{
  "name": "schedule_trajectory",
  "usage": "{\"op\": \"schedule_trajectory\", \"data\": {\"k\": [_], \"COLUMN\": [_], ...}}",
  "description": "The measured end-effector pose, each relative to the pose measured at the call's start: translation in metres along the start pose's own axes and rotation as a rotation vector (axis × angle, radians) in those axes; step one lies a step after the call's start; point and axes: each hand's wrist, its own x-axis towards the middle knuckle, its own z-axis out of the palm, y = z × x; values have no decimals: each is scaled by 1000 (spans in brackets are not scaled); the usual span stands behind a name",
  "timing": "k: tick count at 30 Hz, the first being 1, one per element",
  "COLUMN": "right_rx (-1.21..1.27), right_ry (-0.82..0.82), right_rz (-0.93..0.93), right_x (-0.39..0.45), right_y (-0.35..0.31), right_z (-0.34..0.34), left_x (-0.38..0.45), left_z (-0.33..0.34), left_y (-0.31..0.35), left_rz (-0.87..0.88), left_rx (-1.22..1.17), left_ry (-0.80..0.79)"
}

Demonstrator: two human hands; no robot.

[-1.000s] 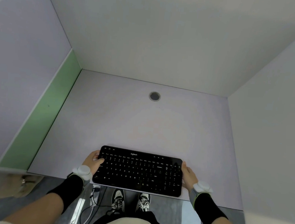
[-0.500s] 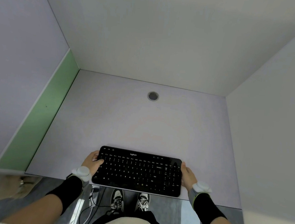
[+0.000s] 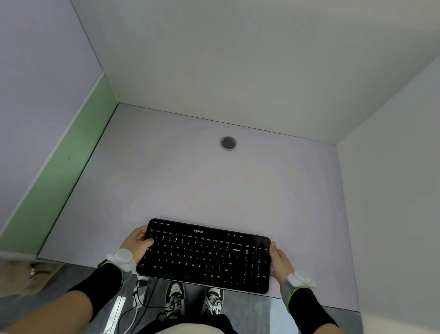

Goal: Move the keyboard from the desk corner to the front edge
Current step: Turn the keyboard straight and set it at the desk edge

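Observation:
A black keyboard (image 3: 205, 256) lies flat at the front edge of the pale lilac desk (image 3: 212, 182), roughly centred, its near edge level with the desk's lip. My left hand (image 3: 139, 242) grips the keyboard's left end, thumb on the keys. My right hand (image 3: 279, 262) holds the right end, fingers wrapped along its side. Both wrists carry white sensors and black sleeves.
White partition walls close the desk at the back and right; a green strip (image 3: 61, 179) runs along the left side. A round cable hole (image 3: 228, 142) sits near the back wall. Below the desk's front edge I see my shoes and loose cables (image 3: 137, 308) on the floor.
Keyboard and both hands stay in the same place at the front edge; only the camera view shifts very slightly.

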Motion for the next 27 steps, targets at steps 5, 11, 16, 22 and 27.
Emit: {"op": "schedule_trajectory", "data": {"k": [5,11,16,22,27], "right_rx": [11,23,27,37,46], "right_ry": [4,7,-4,-14,-17], "right_rz": [10,27,25,41,28], "right_x": [7,14,-4,-19,-23], "right_y": [5,15,-3,-18,-23], "right_z": [0,-3,-1,0,2], "left_x": [0,1,1,2,3], "left_z": [1,1,2,3,2], "left_y": [0,-2,0,-2,-2], "left_rz": [2,9,18,26,38], "left_rx": [-2,-20,-44,-36,-19], "left_ry": [-7,-16,-21,-5,-28]}}
